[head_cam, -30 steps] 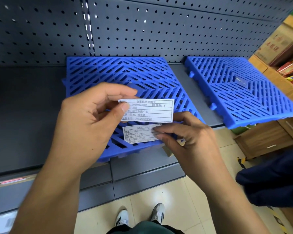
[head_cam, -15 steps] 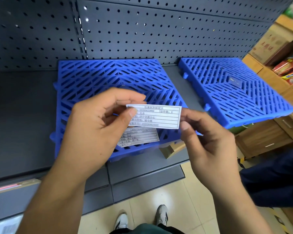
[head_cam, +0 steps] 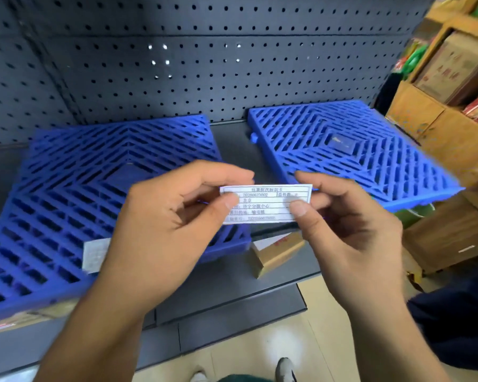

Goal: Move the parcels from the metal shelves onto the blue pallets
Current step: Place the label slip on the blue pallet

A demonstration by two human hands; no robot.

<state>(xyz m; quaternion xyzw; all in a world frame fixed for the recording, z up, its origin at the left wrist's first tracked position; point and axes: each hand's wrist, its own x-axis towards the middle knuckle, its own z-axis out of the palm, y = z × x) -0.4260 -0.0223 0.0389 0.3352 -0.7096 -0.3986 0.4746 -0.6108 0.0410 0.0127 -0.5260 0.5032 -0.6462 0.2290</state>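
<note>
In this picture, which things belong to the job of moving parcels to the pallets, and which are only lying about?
Job: left blue pallet; right blue pallet; metal shelf; printed card, pinched by left hand and right hand; second card on the left pallet.
Lying about: small gold box on the shelf; wooden cabinet; brown cartons.

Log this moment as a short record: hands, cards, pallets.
card: white, printed, held by both hands
left hand: pinches its left end
right hand: pinches its right end
second card: lies on left pallet, near front edge
right pallet: beside left pallet, apart, on shelf
box: small, cardboard, on shelf by left pallet
</note>
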